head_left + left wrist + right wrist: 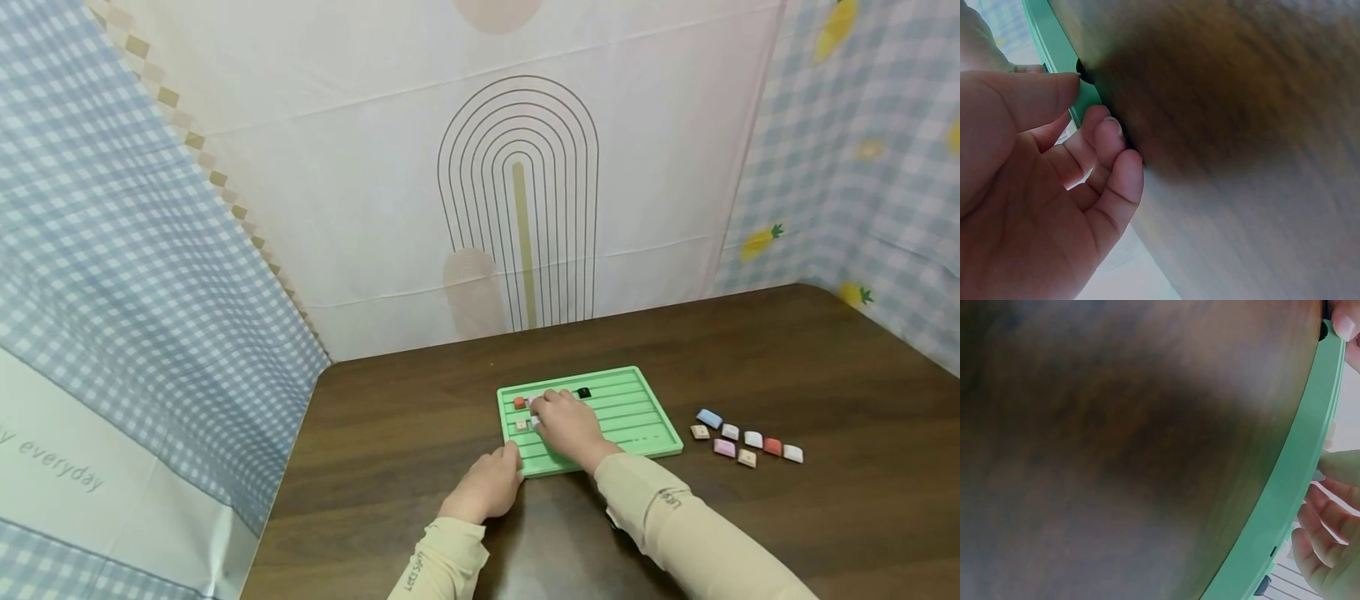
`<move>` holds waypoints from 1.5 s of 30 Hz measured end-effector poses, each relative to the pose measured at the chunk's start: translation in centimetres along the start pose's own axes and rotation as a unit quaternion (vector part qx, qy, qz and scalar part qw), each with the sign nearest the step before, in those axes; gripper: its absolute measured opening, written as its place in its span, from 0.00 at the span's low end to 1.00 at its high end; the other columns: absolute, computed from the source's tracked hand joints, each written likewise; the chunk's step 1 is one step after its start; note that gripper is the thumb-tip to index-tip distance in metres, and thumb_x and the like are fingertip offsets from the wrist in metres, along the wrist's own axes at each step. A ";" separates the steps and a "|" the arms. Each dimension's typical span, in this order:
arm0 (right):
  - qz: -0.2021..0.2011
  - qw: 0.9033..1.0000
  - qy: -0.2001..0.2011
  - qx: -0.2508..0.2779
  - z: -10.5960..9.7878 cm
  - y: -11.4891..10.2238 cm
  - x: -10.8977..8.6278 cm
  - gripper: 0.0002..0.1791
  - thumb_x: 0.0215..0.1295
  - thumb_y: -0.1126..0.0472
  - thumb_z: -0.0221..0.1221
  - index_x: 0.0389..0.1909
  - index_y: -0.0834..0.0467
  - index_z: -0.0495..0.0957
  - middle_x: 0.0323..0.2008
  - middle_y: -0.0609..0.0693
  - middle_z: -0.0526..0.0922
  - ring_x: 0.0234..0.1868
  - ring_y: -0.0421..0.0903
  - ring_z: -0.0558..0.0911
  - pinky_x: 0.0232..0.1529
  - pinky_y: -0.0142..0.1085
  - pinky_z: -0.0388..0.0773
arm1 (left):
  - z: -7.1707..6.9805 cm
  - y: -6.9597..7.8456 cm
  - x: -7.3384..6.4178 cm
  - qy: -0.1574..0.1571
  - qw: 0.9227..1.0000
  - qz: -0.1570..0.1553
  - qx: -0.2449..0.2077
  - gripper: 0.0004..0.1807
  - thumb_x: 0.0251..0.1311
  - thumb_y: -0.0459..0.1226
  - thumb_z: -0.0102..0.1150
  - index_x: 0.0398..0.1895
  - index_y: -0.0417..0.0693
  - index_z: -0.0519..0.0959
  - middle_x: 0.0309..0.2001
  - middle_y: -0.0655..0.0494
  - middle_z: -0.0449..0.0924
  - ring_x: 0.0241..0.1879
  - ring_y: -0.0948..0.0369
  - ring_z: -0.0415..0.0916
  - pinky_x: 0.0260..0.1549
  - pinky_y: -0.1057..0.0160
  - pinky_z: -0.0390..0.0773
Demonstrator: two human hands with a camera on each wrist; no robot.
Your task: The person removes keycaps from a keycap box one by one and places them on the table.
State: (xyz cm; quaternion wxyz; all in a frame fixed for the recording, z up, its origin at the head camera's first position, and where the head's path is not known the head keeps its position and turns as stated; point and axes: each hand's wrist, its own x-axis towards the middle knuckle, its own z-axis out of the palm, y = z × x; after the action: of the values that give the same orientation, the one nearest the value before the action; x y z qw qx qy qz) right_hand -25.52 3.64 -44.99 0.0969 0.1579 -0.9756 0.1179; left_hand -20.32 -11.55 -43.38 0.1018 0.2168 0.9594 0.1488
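curtain (135,317) reads "everyday"; left sleeve (442,557), perhaps "lets"

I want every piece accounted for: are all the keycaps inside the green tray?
No, several keycaps lie on the brown table, to the right of the green tray.

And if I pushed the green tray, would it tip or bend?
The green tray probably won't tip: it lies flat and low. It's likely stiff, since its edges look straight from above. It may barely slide with the left hand at its corner.
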 end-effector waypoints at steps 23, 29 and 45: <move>0.007 1.000 0.019 -0.010 -8.3 9.5 -6.1 0.06 0.57 0.60 0.60 0.36 0.53 0.78 0.35 0.49 0.80 0.37 0.48 0.78 0.27 0.43 0.74 | -0.2 -0.2 0.0 -0.013 1.000 0.010 -0.026 0.04 0.66 0.36 0.47 0.35 0.46 0.64 0.29 0.55 0.68 0.28 0.58 0.69 0.28 0.63 0.68; 0.067 0.997 -0.013 -0.022 -10.6 14.3 -10.7 0.06 0.57 0.59 0.59 0.36 0.53 0.79 0.33 0.48 0.81 0.31 0.45 0.77 0.22 0.40 0.70 | -0.5 -0.1 -0.1 -0.017 1.000 0.008 -0.023 0.04 0.66 0.36 0.47 0.36 0.46 0.64 0.29 0.55 0.69 0.28 0.57 0.69 0.29 0.63 0.69; 0.111 0.990 -0.068 -0.052 -9.1 18.5 -16.2 0.06 0.52 0.63 0.62 0.31 0.53 0.78 0.28 0.45 0.80 0.26 0.43 0.77 0.20 0.42 0.70 | -0.4 0.1 -0.3 -0.014 1.000 0.006 -0.027 0.04 0.65 0.36 0.49 0.36 0.46 0.66 0.32 0.54 0.72 0.32 0.55 0.73 0.31 0.61 0.71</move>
State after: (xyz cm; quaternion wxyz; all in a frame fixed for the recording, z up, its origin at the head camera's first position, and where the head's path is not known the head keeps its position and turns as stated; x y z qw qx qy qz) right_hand -15.16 27.65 -43.63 0.0246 0.0513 -0.9962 0.0665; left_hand -20.16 -11.73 -42.95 0.1201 0.2223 0.9521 0.1721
